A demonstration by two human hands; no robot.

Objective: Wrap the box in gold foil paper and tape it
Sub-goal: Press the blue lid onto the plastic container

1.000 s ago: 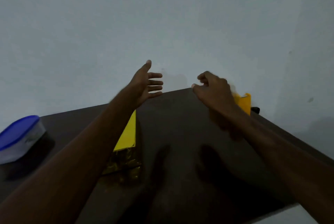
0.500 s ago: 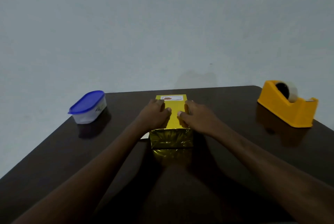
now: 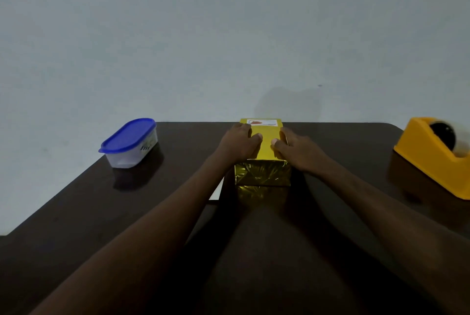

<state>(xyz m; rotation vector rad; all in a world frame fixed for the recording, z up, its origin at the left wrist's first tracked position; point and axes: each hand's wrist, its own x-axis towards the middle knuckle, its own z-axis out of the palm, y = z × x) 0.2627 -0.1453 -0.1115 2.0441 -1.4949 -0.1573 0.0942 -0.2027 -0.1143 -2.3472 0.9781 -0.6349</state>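
Yellow and rectangular, the cardboard box [image 3: 264, 142] lies at the middle of the dark brown desk [image 3: 76, 213], its near end covered in crinkled gold foil paper [image 3: 262, 172], its far end bearing a white label with a red mark. The left hand [image 3: 237, 144] grips the box's left side, fingers curled over the top edge and thumb on the top face. The right hand [image 3: 296, 148] grips the right side likewise, thumb on top. A clear plastic container with a blue lid [image 3: 131, 143] stands well apart to the left. An orange tape dispenser [image 3: 432, 159] holding a tape roll sits well apart at the right edge.
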